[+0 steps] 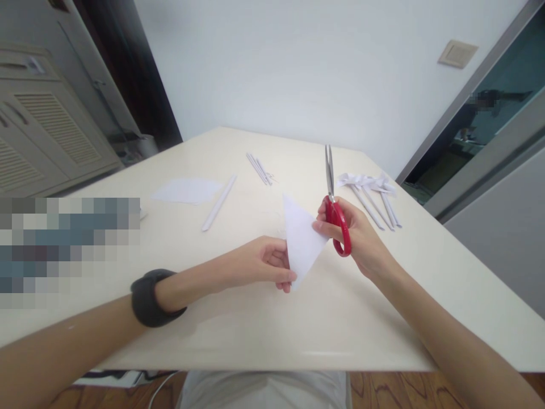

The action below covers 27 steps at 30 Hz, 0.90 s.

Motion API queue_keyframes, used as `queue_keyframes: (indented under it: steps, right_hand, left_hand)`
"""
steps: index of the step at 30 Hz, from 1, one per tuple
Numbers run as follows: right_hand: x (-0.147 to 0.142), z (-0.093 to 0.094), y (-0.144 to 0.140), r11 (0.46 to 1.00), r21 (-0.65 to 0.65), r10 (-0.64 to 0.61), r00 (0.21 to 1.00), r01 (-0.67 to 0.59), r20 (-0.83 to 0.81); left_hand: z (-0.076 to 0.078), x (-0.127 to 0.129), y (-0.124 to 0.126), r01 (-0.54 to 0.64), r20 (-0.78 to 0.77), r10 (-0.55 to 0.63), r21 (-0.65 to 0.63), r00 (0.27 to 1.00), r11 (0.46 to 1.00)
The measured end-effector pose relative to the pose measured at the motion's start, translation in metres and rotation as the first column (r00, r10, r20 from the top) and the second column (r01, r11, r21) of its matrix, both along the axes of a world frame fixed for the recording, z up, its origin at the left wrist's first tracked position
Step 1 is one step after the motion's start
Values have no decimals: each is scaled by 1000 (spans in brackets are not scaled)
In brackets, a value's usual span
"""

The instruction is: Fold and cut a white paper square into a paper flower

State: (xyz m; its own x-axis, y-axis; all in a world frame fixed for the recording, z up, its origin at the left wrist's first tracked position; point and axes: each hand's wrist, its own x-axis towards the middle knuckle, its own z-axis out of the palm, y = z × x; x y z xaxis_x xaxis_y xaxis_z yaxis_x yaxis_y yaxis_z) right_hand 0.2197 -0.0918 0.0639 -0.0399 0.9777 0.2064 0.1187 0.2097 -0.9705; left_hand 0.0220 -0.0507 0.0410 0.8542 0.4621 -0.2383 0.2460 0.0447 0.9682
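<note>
The left hand (266, 262) pinches the lower edge of a folded white paper triangle (301, 240), held just above the cream worktop (264, 324). The right hand (361, 241) is closed around the red handles of a pair of scissors (334, 199), blades shut and pointing away, while its fingertips touch the triangle's right edge. Rolled paper sticks (374, 201) lie beyond, and a flat paper sheet (187, 190) lies to the left.

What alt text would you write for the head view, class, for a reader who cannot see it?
The left hand pinches a folded white paper triangle while the right hand holds red-handled scissors, blades closed and pointing away. Paper sticks and a flat paper piece lie on the cream table.
</note>
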Motion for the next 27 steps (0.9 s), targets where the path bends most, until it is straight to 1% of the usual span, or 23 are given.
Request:
queue_keyframes:
  steps: [3,6,8,11,13,16,18,19,21,24,27]
  right_hand:
    - [0,1,-1,1000,-12,-10,1000,10,1]
    - [2,1,0,999,8,-50,998,50,-23]
    - [3,0,1,998,27,-52,998,53,-48]
    - [2,-2,1,1000,16,-16,997,18,-79]
    - [1,-2,0,1000,-8,25,994,-26,-110]
    - [0,-2,-4,995,-16,94,980,-98,-175]
    - [0,-1,-6,992,-12,124,974,-129,-188]
    - [-1,-1,-8,990,-18,134,977,-139,-168]
    - [-3,-1,-10,985,-64,158,985,-163,-69]
    - [-9,-2,-16,956,-198,238,967,-218,86]
    - [-19,-2,-22,916,-291,324,938,-277,125]
  left_hand:
    - [3,-1,-1,-50,-1,50,11,999,999]
    - [10,-3,-2,-146,29,145,31,989,989]
    - [15,-5,-3,-214,60,211,46,976,976]
    - [20,-7,-3,-303,108,295,70,949,950]
    - [20,-8,-1,-343,137,330,93,934,935]
    - [18,-8,1,-351,187,328,104,926,931]
    - [17,-9,2,-346,223,320,92,921,934]
    - [16,-10,3,-348,239,320,84,917,934]
    - [15,-11,4,-365,264,333,82,905,927]
    - [15,-11,3,-416,282,375,102,883,903]
    - [15,-11,3,-474,312,419,126,853,872]
